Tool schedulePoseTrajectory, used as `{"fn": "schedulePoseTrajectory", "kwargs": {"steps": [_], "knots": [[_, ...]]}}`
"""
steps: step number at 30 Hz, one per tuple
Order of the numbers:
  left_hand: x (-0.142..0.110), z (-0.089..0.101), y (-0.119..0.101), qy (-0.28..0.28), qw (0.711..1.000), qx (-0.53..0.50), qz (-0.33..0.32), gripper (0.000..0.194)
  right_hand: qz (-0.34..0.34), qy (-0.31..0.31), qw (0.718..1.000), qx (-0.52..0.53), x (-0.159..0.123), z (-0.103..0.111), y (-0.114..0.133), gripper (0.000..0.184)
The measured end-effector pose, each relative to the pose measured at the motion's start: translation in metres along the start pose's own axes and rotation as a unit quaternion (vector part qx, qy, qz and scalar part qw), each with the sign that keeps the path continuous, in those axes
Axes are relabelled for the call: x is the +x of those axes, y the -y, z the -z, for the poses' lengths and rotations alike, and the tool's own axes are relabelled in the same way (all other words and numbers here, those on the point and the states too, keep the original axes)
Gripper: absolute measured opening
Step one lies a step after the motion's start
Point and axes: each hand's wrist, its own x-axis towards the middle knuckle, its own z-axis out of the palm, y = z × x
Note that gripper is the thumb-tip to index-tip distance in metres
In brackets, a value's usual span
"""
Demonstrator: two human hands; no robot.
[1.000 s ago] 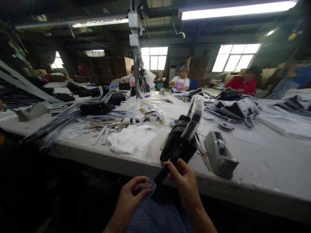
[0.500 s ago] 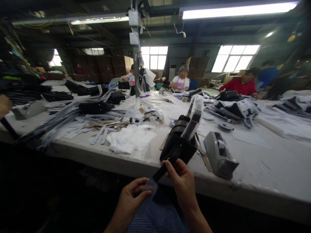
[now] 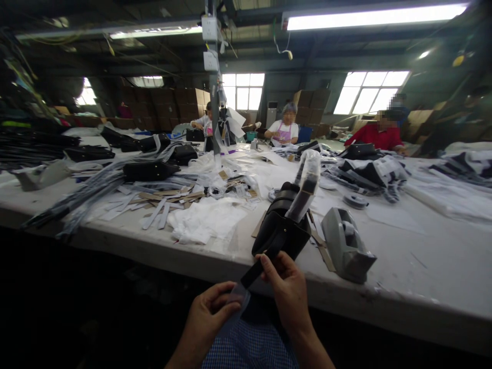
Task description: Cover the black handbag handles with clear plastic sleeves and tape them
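Note:
A black bag [image 3: 280, 225] lies on the near edge of the white table [image 3: 403, 266], its handle wrapped in clear plastic. A black strap [image 3: 251, 274] runs from the bag down toward me. My right hand [image 3: 286, 287] pinches the strap just below the bag. My left hand [image 3: 211, 312] is closed on the strap's lower end, where a thin clear film [image 3: 236, 297] covers it. Both hands sit below the table edge, over my blue checked lap.
A grey tape dispenser [image 3: 346, 246] stands right of the bag. White cloth [image 3: 205, 220], cardboard strips [image 3: 169, 197] and more black bags [image 3: 148, 169] lie to the left. Three people sit working at the far side of the table.
My hands and the strap shifted slightly. A hand at the far left edge has gone from view. A person in blue at the far right moved farther back.

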Motion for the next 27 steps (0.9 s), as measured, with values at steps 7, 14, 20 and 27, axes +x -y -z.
{"fn": "schedulePoseTrajectory", "kwargs": {"steps": [7, 14, 20, 27], "knots": [[-0.0017, -0.0028, -0.0049, -0.001, 1.0, -0.004, 0.006, 0.048, 0.002, 0.004, 1.0, 0.003, -0.0007, -0.0005, -0.0028, 0.029], [-0.0041, -0.0038, -0.0052, -0.002, 1.0, -0.009, 0.008, 0.049, 0.003, 0.002, 1.0, 0.006, 0.0002, 0.0011, -0.005, 0.028], [0.0007, -0.0027, 0.0008, -0.022, 1.0, -0.004, -0.002, 0.051, -0.007, 0.003, 1.0, 0.011, -0.0007, 0.0005, -0.0013, 0.029], [-0.0003, -0.0051, -0.0033, -0.028, 1.0, 0.007, 0.003, 0.052, 0.002, -0.004, 1.0, 0.001, -0.0017, 0.001, -0.0002, 0.029]]}}
